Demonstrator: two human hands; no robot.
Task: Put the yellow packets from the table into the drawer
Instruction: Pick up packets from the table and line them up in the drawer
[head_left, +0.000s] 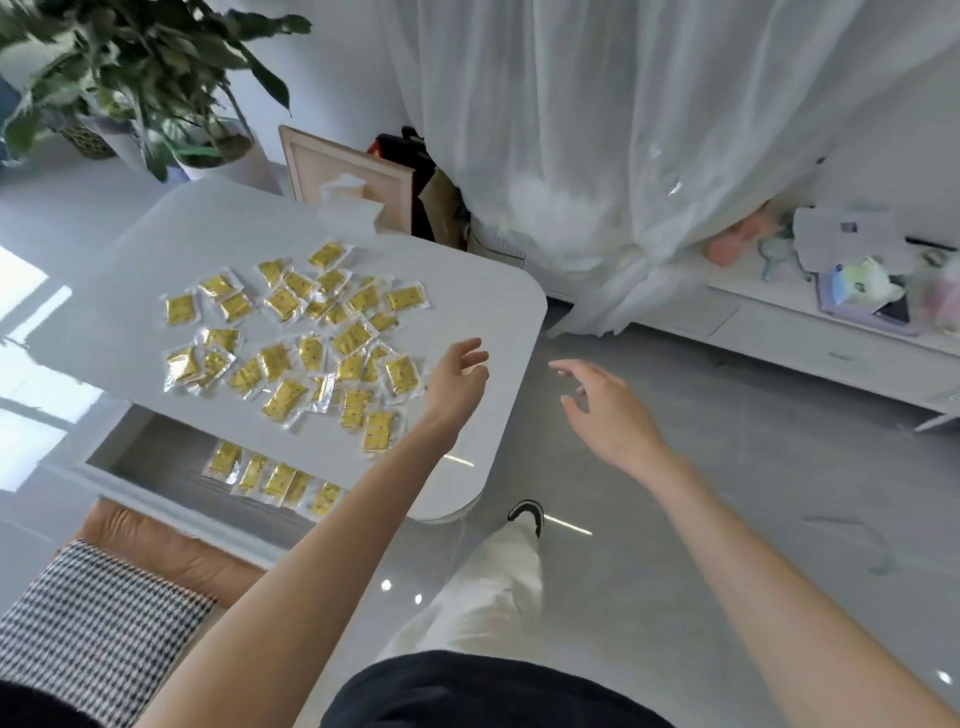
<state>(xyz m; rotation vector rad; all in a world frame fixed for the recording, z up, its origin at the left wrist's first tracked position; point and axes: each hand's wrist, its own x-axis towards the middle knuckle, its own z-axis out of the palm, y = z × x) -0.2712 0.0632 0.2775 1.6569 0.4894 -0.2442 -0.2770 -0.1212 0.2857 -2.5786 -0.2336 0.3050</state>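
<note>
Yellow packets (291, 332) lie scattered flat on the white table (467, 291), long axes pointing every way. Five more sit side by side in the open drawer (156, 457). Left hand (457, 384) and right hand (608, 410) hover empty, fingers loosely spread.

The person wears a black fabric top (493, 691), seen at the bottom edge, and loose cream-white cloth trousers (493, 587). One foot shows a black shoe with a white stripe (527, 514). The left forearm (311, 545) and right forearm (753, 561) are bare, as are the left hand (457, 384) and right hand (608, 410)
</note>
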